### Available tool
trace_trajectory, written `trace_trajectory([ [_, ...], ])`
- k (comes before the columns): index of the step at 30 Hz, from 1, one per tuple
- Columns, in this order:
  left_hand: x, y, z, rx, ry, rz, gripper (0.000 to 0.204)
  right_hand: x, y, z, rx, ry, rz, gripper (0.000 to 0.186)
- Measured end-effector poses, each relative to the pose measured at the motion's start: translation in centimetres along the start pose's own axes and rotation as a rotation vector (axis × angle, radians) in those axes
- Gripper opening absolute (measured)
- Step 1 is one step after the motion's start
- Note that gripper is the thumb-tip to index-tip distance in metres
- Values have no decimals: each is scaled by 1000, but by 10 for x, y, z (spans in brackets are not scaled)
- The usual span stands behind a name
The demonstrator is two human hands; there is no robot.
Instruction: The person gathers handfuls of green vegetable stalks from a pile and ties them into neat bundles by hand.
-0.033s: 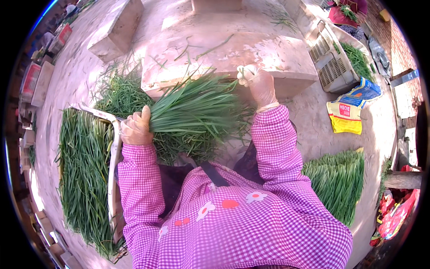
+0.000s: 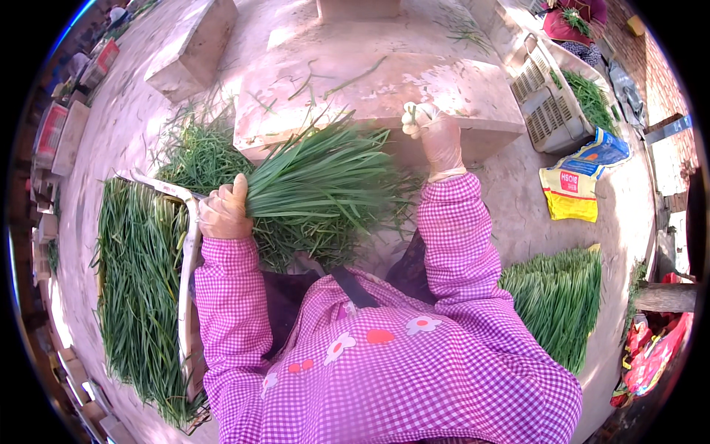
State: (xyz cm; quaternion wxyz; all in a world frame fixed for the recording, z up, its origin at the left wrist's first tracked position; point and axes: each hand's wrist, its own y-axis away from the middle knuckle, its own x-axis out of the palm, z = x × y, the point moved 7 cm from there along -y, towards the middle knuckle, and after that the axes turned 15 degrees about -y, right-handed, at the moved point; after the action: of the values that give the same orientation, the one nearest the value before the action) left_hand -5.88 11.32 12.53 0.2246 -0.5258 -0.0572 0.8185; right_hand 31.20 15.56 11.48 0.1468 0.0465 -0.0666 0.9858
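Stone slab [image 2: 444,89]: pale, broad, leaf scraps scattered across its top.
Crate of green chives [image 2: 140,288]: long, white-rimmed, at the left, just beside the left elbow.
Loose chive heap [image 2: 558,296]: on the ground at the right.
Bunch of chives [image 2: 325,185]: fanned out against the slab's near edge.
Left hand [image 2: 224,212]: gloved, clenched around the bunch's stem end.
Right hand [image 2: 435,133]: gloved, raised over the slab's near edge, pinching small pale bits; grip partly hidden.
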Motion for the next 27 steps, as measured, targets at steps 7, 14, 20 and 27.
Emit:
trace_trajectory([
  [7, 1, -1, 3, -40, 7, 29, 55, -11, -5, 7, -170, 151, 108, 25],
  [14, 1, -2, 5, -49, 22, 36, 53, 33, 18, 21, -239, 356, 520, 34],
  [20, 8, -1, 7, -36, 20, 31, 59, 41, 24, 21, -220, 292, 383, 22],
  [27, 5, -1, 1, 12, 16, 8, 60, 11, 5, 15, -127, 116, 94, 29],
])
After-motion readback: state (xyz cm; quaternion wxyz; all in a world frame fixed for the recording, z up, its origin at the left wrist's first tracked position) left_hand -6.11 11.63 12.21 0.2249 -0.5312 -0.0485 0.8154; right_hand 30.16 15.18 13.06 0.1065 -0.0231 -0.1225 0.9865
